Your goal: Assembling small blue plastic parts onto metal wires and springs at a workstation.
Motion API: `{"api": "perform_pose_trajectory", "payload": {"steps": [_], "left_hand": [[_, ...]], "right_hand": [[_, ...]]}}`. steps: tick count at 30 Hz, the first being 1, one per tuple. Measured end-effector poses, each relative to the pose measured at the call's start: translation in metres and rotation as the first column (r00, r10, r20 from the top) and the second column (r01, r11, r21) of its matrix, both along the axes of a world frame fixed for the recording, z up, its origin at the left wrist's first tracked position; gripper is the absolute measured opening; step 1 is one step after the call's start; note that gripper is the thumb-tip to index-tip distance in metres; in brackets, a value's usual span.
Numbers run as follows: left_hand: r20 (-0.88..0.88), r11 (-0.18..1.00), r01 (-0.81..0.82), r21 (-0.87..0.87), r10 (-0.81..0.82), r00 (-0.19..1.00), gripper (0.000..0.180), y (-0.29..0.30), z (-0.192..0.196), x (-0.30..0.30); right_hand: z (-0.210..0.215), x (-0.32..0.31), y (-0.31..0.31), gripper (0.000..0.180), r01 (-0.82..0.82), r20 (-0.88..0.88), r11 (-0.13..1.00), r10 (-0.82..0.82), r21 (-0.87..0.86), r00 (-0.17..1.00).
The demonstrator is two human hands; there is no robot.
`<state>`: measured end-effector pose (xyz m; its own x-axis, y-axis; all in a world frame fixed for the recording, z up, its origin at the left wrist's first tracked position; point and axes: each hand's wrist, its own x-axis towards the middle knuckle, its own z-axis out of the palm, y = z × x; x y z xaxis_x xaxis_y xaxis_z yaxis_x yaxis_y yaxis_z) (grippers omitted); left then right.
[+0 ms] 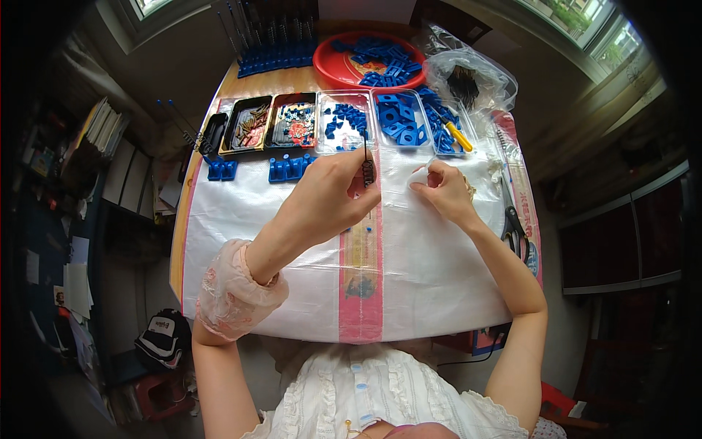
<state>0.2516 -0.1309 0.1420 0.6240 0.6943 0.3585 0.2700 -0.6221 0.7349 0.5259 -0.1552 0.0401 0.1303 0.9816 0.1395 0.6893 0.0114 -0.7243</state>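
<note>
- Nearest, a white sheet (292, 241) with a pink stripe covers the table; both forearms come up over it, the left one in a frilled pink sleeve cover (232, 291).
- Left hand (329, 201) is pinched shut on a thin black rod with a spring (367, 170) coiled round its lower part; the rod stands about upright above the fingertips.
- Right hand (444, 189) is closed on a small white piece (418, 175), just beside the spring and not touching it.
- Judgement: the two parts look set to meet between the hands. Doing it well likely means keeping the rod plumb, gripping low near the spring, and bringing the white piece in square.
- Scissors (512, 219) lie on the sheet to the right.
- Beyond the hands, two blue blocks (291, 168) sit on the sheet.
- Farther, a row of trays (344, 121) holds brown bits and blue parts; a yellow-handled tool (459, 136) lies in the rightmost.
- Farthest, a red bowl (329, 69) of blue parts and a clear bag (468, 80).
</note>
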Motion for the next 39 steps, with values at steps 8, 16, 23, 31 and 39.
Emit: {"api": "perform_pose_trajectory", "payload": {"steps": [8,16,23,31,39], "left_hand": [[-0.049,1.0,0.0,0.006,0.0,0.999,0.013,0.005,-0.002,0.004],[-0.099,0.999,0.0,0.037,0.004,0.995,0.015,0.006,0.002,0.005],[-0.083,0.995,0.043,0.094,-0.035,0.996,0.015,0.002,0.006,0.016],[-0.085,0.991,0.056,0.12,-0.046,0.995,0.018,0.002,0.005,0.021],[-0.059,0.984,0.06,0.165,-0.05,0.997,0.018,0.0,0.003,0.023]], "right_hand": [[0.002,-0.002,-0.001,0.029,0.0,-0.008,1.0,0.0,-0.014,1.0],[0.033,-0.003,-0.043,0.02,0.015,0.124,0.983,-0.039,0.184,0.991],[0.063,-0.045,-0.055,0.016,-0.191,-0.2,0.976,0.209,0.105,0.957],[0.057,-0.068,-0.043,0.017,-0.328,-0.313,0.937,0.349,0.12,0.883],[0.039,-0.068,-0.038,0.01,-0.292,-0.332,0.931,0.353,0.221,0.875]]}}
